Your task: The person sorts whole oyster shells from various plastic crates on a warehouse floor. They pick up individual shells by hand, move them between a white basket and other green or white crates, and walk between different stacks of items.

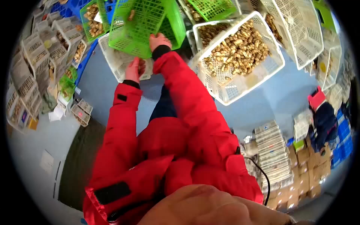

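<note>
Evidently, the green basket [125, 39] is what both hands attend to: it sits ahead of the person, overlapping a white crate [114, 63] in the view. The right hand [160, 41] has its fingers curled at the basket's near edge, probably because that edge offers a sure hold. The left hand [135, 69] is half curled just below the basket, over the white crate; its fingertips are hidden, so I cannot tell whether it grips anything. One gold piece [131, 15] shows inside the basket. To the right, a larger crate [233, 92] holds a heap of gold pieces [243, 48]; it seems tilted towards the person, perhaps to keep its contents within easy reach.
</note>
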A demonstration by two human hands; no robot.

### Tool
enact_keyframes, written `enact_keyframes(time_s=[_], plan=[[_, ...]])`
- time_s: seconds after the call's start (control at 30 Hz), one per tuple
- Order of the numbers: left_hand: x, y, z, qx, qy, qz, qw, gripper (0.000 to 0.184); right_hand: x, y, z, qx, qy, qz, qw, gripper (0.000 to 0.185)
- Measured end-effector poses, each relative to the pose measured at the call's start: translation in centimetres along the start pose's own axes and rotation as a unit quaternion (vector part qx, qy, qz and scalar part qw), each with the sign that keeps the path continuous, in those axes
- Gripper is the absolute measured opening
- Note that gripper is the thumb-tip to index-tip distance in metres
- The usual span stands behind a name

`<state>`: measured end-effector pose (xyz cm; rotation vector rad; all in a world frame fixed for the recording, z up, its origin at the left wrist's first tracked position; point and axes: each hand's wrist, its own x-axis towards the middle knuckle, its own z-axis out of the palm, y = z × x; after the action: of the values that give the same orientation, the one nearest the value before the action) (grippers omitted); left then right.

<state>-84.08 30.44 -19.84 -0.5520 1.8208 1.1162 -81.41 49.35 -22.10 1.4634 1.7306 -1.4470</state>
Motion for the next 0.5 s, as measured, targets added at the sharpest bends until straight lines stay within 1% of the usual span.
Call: enact_keyframes(time_s=[0.03,0.1,0.17,0.2,0.23,0.27,0.3,0.33,0.37,0.4,0.43,0.47,0.5], plan=[[1.8,-0.3,-2.0,0.002,-0.004,0.041,0.999,0.038,0.6,-0.2,1.8,0.015,0.009,0.019,1.000,0.047],[0.9,2.5,-2.6,-0.081,0.038,0.052,0.995,0.045,-0.5,-0.7,3.4,0.090,-0.009,0.045,0.995,0.043],[0.3,4.3,-2.9,-0.089,0.090,0.085,0.988,0.044,-0.8,-0.7,5.4,0.125,-0.005,0.080,0.989,0.044],[-1.5,5.3,-2.1,-0.082,0.097,0.094,0.987,0.045,-1.1,-0.5,4.9,0.138,-0.039,0.054,0.988,0.043],[-1.6,4.3,-2.3,-0.070,0.081,0.111,0.988,0.045,-1.6,-0.1,4.3,0.152,-0.074,0.025,0.985,0.043],[-2.7,3.5,-1.8,-0.063,0.061,0.086,0.992,0.044,-1.8,0.3,3.6,0.167,-0.109,-0.004,0.980,0.043],[-3.8,2.5,-0.8,-0.056,0.042,0.059,0.996,0.043,-1.6,1.7,2.9,0.239,-0.187,-0.015,0.953,0.044],[-4.3,1.4,0.2,-0.052,-0.019,0.008,0.998,0.041,-1.8,3.9,1.7,0.373,-0.191,-0.045,0.907,0.041],[-4.2,0.3,1.2,-0.048,-0.081,-0.041,0.995,0.039,-4.0,5.0,-2.9,0.463,-0.129,-0.090,0.872,0.036],[-3.3,-0.9,2.0,-0.110,-0.094,-0.067,0.987,0.036,-4.5,7.5,-6.0,0.568,-0.110,-0.093,0.810,0.031],[-2.2,-1.2,3.1,-0.159,-0.092,-0.089,0.979,0.034,-1.9,12.3,-8.5,0.672,-0.185,-0.139,0.703,0.033],[-0.9,-0.9,4.1,-0.233,-0.125,-0.105,0.959,0.032,-0.9,15.4,-10.0,0.632,0.003,-0.076,0.771,0.028],[0.5,-0.8,5.0,-0.304,-0.156,-0.122,0.932,0.031,-1.1,17.4,-14.8,0.483,0.135,-0.078,0.862,0.027]])
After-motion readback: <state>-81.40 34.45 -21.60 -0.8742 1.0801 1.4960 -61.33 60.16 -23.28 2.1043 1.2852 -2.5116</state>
